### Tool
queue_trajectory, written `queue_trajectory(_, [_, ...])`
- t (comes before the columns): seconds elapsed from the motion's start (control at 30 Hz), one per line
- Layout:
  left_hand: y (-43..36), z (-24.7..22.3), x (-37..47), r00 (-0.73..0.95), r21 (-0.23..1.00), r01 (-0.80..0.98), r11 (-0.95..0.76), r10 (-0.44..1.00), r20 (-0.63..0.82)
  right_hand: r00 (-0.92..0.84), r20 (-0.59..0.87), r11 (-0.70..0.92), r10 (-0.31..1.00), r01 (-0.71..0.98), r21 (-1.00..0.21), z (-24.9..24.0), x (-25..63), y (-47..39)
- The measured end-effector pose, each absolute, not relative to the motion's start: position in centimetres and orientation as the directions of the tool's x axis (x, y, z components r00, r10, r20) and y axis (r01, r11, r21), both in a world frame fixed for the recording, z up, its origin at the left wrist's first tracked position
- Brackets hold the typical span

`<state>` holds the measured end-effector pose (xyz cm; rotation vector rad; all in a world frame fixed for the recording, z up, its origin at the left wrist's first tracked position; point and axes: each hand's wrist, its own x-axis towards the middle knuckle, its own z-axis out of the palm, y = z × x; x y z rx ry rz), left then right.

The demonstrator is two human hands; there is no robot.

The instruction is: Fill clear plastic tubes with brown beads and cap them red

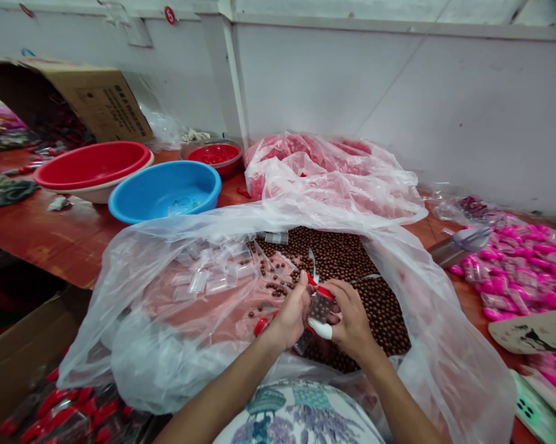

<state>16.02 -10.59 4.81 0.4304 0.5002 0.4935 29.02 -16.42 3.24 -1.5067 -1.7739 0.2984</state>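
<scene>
My right hand [352, 311] grips a small clear plastic bottle [321, 308] with brown balls inside and a red top. A white covering wraps one finger of that hand. My left hand [290, 313] is closed beside the bottle, its thumb against a red cap [311, 279] at the bottle's top. Whether that cap is joined to the bottle, I cannot tell. Another clear piece [303, 341] shows under my left hand, and a red piece [260, 326] lies beside it. Below spread many loose brown balls [379, 308] on a plastic sheet [453, 345].
Clear empty containers [217, 274] lie left of the balls. Behind stand a blue basin [166, 191], a red basin [92, 165] and a bag of red pieces [324, 172]. Pink-capped containers [527, 265] are heaped right, near a phone [537, 404]. Red-capped ones [83, 410] fill a box lower left.
</scene>
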Motion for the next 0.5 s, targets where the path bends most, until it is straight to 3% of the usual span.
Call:
queue_trajectory(0.17, [-10.5, 5.3, 16.2, 0.802, 0.452, -0.297, 0.841, 0.477, -0.361, -0.094, 0.370, 0.333, 0.924, 0.675, -0.659, 3.5, 29.2, -16.7])
queue_trajectory(0.33, [-10.1, 6.0, 16.1, 0.697, 0.519, -0.351, 0.780, 0.587, -0.411, -0.005, 0.284, 0.225, 0.959, 0.620, -0.752, 3.3, 30.8, -16.1])
queue_trajectory(0.4, [-9.9, 6.3, 15.6, 0.646, 0.561, -0.377, 0.737, 0.643, -0.411, 0.100, 0.274, 0.133, 0.956, 0.686, -0.716, 2.4, 32.6, -15.6])
queue_trajectory(0.5, [-9.8, 6.7, 15.0, 0.607, 0.616, -0.434, 0.658, 0.718, -0.340, 0.141, 0.168, -0.028, 0.976, 0.842, -0.539, 0.2, 35.2, -15.0])
